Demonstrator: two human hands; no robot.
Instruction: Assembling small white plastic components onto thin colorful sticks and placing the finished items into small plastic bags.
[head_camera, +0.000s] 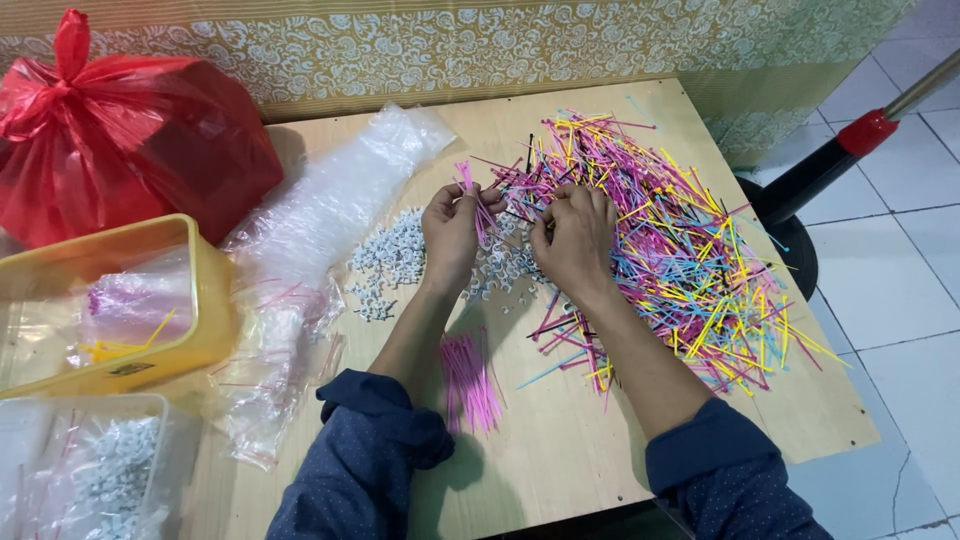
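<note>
Thin pink plastic ties, left hand

1. Thin pink plastic cable ties, a few pinched upright in the left hand at frame centre.
2. Tangled heap of multicoloured plastic cable ties, spread centre-right, touched by the right hand.
3. Small white plastic clips, scattered left of centre.

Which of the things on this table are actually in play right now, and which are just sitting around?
In play: left hand holding pink ties; right hand; mixed coloured ties; small white pieces.

Lying about: red bag, yellow tub, clear bags, pole.
</note>
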